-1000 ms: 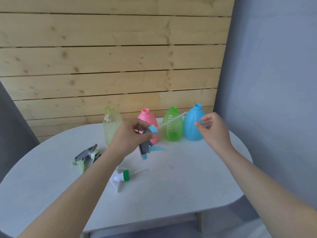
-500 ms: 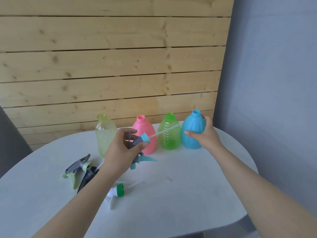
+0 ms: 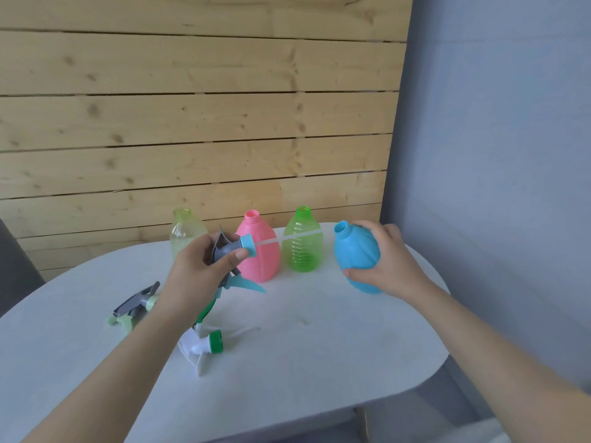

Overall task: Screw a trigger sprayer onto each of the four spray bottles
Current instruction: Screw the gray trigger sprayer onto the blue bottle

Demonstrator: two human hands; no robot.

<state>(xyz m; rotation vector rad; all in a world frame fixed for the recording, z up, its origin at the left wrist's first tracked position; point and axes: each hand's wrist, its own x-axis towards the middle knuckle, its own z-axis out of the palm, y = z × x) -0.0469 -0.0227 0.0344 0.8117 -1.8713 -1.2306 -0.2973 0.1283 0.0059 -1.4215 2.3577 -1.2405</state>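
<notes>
The left hand (image 3: 204, 270) is holding the grey-and-blue trigger sprayer (image 3: 232, 249) in a closed grip, thumb and fingers wrapped round its body, its blue collar and pale dip tube (image 3: 289, 236) pointing right toward the bottles. The right hand (image 3: 388, 262) is grasping the blue bottle (image 3: 355, 254) round its belly, tilting it so the open neck is leaning left toward the sprayer; whether its base is touching the worktop (image 3: 319, 330) cannot be told. The main risk is judged to be the long tube missing the narrow neck and bending, since tube and neck are not yet lining up. A second risk is cross-threading, should the collar be meeting the tilted neck at an angle. The tube is also crossing in front of the green bottle (image 3: 302, 243) and near the pink bottle (image 3: 257, 247), so a sweep could be knocking either over. The pale yellow-green bottle (image 3: 185, 235) is standing behind the left hand. Two more sprayers, one grey-and-pale-green (image 3: 134, 306) and one white with a green collar (image 3: 206, 345), are lying on the worktop near the left forearm; a dark green piece is showing just beneath that wrist.
</notes>
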